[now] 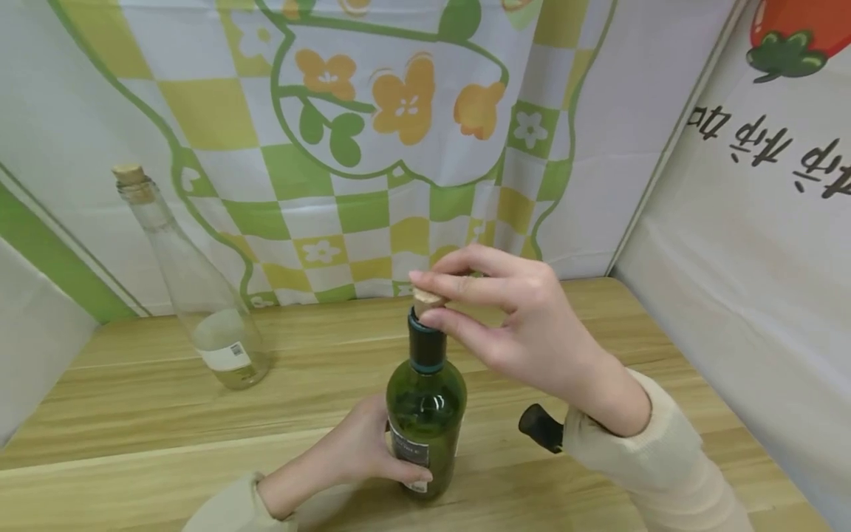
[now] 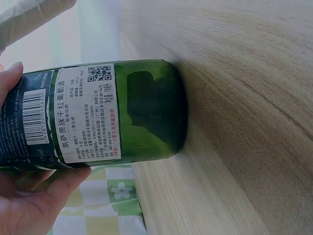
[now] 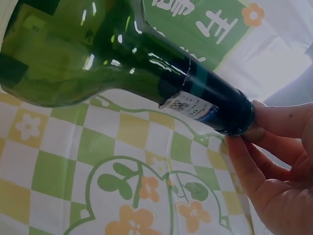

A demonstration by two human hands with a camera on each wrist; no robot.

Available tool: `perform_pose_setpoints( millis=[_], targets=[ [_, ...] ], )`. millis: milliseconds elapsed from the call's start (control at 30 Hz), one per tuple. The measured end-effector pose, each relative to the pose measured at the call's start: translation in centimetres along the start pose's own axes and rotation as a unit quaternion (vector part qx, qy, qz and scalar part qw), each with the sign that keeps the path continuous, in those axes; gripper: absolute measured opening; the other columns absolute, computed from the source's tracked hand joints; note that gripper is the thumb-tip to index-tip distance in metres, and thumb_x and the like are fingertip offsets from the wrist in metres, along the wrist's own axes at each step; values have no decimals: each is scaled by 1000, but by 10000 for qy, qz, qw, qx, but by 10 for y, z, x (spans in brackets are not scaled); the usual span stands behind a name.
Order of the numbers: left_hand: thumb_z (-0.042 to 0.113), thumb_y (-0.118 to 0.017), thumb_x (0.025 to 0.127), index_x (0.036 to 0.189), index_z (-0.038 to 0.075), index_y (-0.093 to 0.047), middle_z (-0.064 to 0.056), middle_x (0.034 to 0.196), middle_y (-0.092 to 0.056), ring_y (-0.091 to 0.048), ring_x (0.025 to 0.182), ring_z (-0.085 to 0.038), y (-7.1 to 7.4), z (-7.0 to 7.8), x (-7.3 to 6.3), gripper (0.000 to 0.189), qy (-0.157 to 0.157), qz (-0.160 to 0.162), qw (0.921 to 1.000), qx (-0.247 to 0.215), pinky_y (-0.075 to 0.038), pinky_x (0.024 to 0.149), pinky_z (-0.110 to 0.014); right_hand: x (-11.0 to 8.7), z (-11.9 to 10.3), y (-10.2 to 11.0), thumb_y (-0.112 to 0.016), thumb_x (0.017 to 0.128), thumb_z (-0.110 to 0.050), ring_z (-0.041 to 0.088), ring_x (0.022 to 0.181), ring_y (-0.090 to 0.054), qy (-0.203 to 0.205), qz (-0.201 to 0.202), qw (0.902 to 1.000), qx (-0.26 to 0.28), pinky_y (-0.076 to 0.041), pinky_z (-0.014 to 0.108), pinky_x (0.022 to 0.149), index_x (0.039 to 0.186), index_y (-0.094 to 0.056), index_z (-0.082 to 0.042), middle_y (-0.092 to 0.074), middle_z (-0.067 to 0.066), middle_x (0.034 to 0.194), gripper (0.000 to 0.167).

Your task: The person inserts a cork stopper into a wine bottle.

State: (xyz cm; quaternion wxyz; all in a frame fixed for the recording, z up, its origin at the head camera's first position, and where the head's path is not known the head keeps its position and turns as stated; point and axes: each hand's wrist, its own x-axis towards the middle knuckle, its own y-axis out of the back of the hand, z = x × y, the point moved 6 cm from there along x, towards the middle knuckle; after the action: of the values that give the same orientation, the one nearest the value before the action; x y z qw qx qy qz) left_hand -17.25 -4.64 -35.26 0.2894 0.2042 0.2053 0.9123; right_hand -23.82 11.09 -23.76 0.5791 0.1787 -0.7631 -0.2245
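A green glass wine bottle (image 1: 428,403) stands upright on the wooden table, dark foil round its neck. My left hand (image 1: 362,447) grips its lower body from the left, thumb across the label (image 1: 410,448). In the left wrist view a white back label (image 2: 88,112) with a barcode shows beside the fingers. At the mouth, my right hand (image 1: 512,318) pinches a cork (image 1: 425,301) between thumb and fingers. The cork sits at the bottle's opening, part of it above the rim. In the right wrist view the fingertips (image 3: 239,147) are right at the rim and mostly hide the cork.
A clear glass bottle (image 1: 206,295) with a cork (image 1: 129,174) in its mouth stands at the back left. A black object (image 1: 541,427) lies on the table (image 1: 319,391) by the right sleeve. A checked, flowered cloth (image 1: 372,177) hangs behind the table.
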Motion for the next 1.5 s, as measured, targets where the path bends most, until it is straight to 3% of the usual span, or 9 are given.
perform_pose_setpoints(
  millis=[33,333,467,533,700,933,1033,1233,1500],
  targets=[
    [26,-84,61,111,17,-55,6,102,-62,-59,94,-8,0,0,0,58,14,7,10000,5,-49,81,-28,8,-13,4,-77,72,-13,15,88,-60,-41,16,10000,74,-49,26,69,117,-63,-14,-62,1,106,46],
    [28,-83,63,108,14,-58,3,101,-64,-59,92,-8,1,-1,-1,54,22,-36,10000,27,-49,80,-28,29,-52,10,-69,81,-11,17,106,-55,-640,-307,9940,832,-49,30,85,128,-51,-13,-55,1,123,51],
    [27,-83,64,110,13,-57,0,103,-63,-59,94,-9,0,-2,-1,55,12,-63,9999,-102,-49,80,-28,41,-88,18,-64,85,-9,16,106,-54,-744,-285,9952,560,-47,30,88,128,-49,-8,-56,2,119,46],
    [26,-83,64,112,13,-56,0,105,-63,-59,95,-10,-1,-3,-1,57,53,-90,9998,-166,-49,81,-28,42,-98,19,-62,87,-16,15,104,-54,-792,-215,9957,425,-47,29,89,124,-51,-3,-57,4,114,40],
    [27,-83,63,115,14,-55,1,108,-62,-58,98,-12,-1,-3,-2,60,253,-112,9994,-189,-47,83,-28,24,-92,14,-57,88,-37,19,110,-51,-1188,-251,9925,156,-44,31,93,122,-50,2,-54,10,119,53],
    [26,-83,64,114,14,-55,1,108,-62,-59,98,-11,-2,-4,-2,59,240,-111,9994,-221,-48,83,-29,-10,-69,0,-74,75,-15,21,116,-47,-1838,-550,9797,581,-40,37,97,127,-46,0,-50,10,127,60],
    [25,-83,63,115,16,-54,3,109,-62,-58,98,-11,-3,-5,-2,60,257,-126,9992,-292,-48,84,-29,-23,-62,-9,-76,73,-12,21,119,-45,-2115,-670,9688,1105,-38,39,99,129,-43,-2,-48,10,128,66],
    [25,-83,64,117,19,-53,6,110,-60,-58,99,-11,-3,-6,0,61,231,-153,9991,-322,-48,84,-29,-42,-53,-28,-76,71,-9,21,125,-39,-2513,-794,9360,2333,-32,41,104,133,-37,0,-44,13,133,74],
    [25,-82,65,118,17,-51,5,111,-60,-57,100,-12,-4,-6,0,62,152,-164,9989,-405,-47,86,-30,-57,-49,-50,-79,64,1,21,122,-41,-3057,-898,8930,3179,-35,33,102,138,-28,-2,-41,16,135,90]
  ],
)
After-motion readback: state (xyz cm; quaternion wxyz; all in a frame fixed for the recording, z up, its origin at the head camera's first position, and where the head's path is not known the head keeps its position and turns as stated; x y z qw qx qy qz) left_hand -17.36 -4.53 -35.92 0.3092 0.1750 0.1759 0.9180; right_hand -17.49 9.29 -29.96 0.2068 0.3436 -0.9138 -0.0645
